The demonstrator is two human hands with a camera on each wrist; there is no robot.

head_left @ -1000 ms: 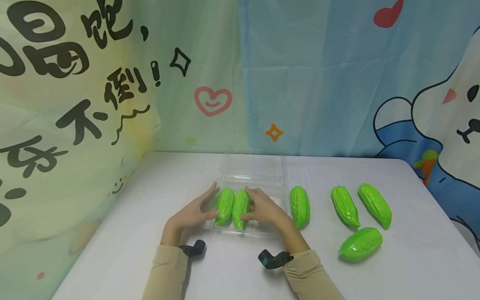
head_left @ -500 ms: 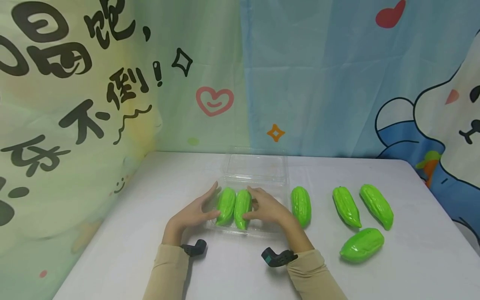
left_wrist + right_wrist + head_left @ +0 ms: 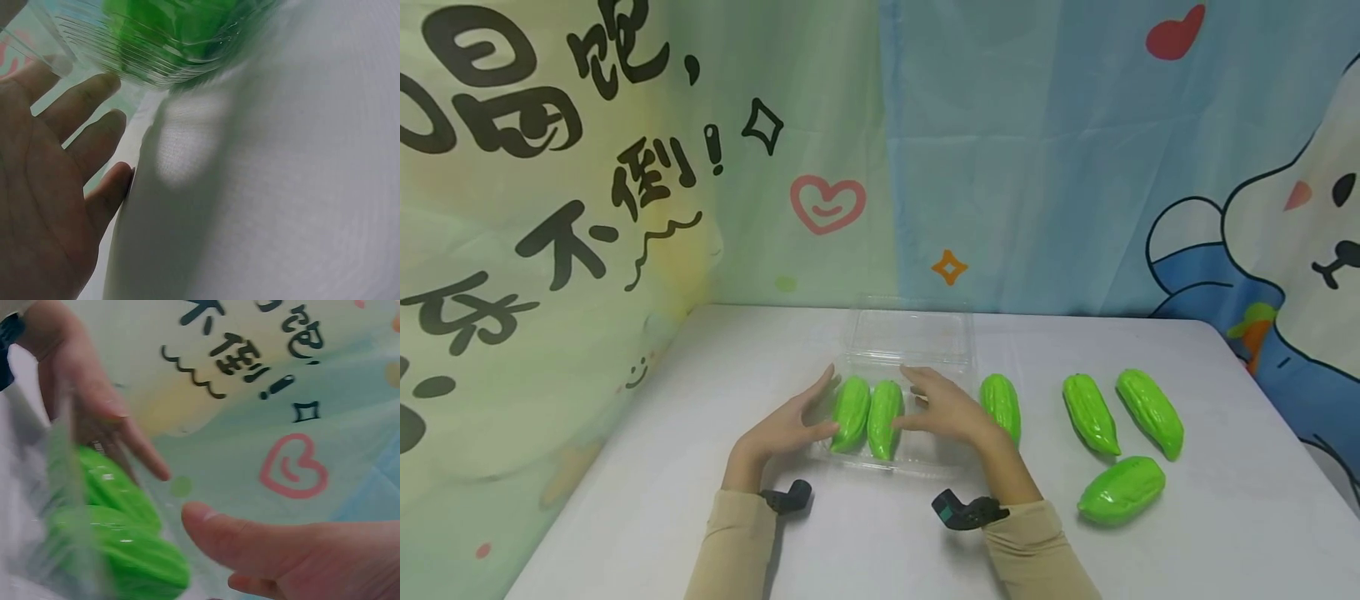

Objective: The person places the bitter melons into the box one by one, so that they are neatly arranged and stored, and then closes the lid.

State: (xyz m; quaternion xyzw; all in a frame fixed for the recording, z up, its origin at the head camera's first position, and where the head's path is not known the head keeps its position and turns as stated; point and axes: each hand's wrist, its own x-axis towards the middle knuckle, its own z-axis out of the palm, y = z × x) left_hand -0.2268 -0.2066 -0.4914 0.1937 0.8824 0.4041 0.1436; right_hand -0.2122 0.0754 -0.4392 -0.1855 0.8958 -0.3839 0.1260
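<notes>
Two glossy green ridged bitter melons, a left one (image 3: 852, 414) and a right one (image 3: 885, 421), lie side by side in a clear plastic box (image 3: 928, 446) whose lid (image 3: 912, 335) is folded back. My left hand (image 3: 786, 429) is at the box's left side, its fingers spread beside the clear wall in the left wrist view and its thumb near the left melon. My right hand (image 3: 947, 408) hovers over the box's right half. Its thumb tip overlaps the right melon's edge in the head view, but a gap shows between hand and melons (image 3: 137, 550) in the right wrist view.
Right of the box lies another bitter melon (image 3: 1002, 404), partly hidden by my right hand. Farther right on the white table (image 3: 1232, 500) are three more melons (image 3: 1092, 414). A printed cloth (image 3: 1022, 167) hangs behind and at the left.
My right hand has let go of the right melon and moved slightly right, its fingers opening. The melon stays in the box, and my left hand keeps its place.
</notes>
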